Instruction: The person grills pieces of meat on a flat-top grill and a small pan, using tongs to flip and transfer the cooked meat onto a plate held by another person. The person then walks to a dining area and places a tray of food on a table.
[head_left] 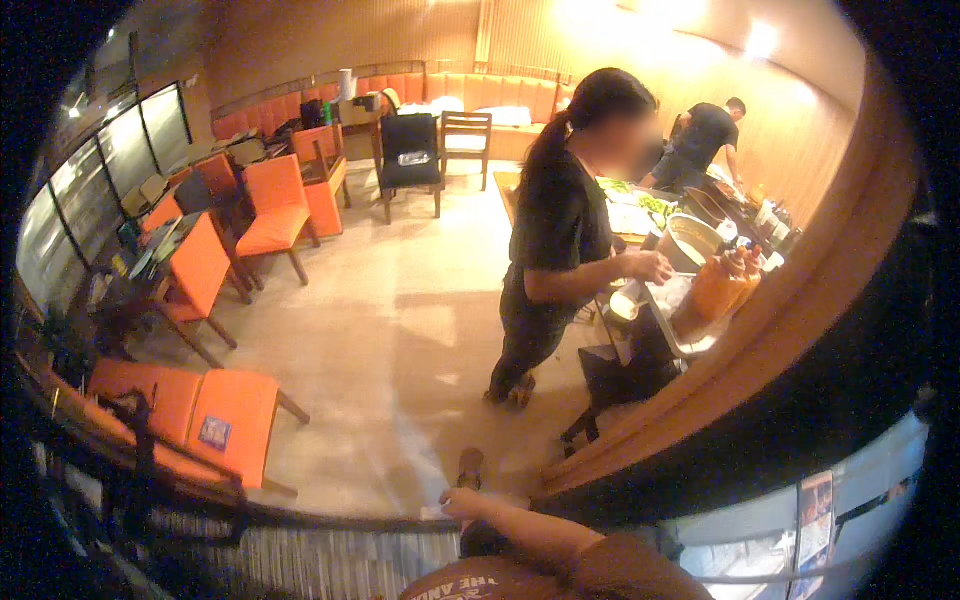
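Observation:
My right hand (464, 504) is low in the middle of the picture, its forearm reaching across from the lower right. The fingers look curled together. Beside them shows a small whitish patch (434, 512), too blurred to name. Just beyond the hand, one of my shoes (471, 466) rests on the light floor (400, 350). My left hand does not show. Ahead and to the right, a person in dark clothes (555, 215) stands at a table, one hand (648, 267) held over it, near a bowl (625, 305).
Orange sauce bottles (715, 290), a large pot (690, 240) and green vegetables (655, 208) crowd the table. Another person (705, 145) bends over its far end. A wooden frame (800, 330) runs along my right. Orange chairs (275, 205) line the left; another orange chair (235, 420) stands nearer.

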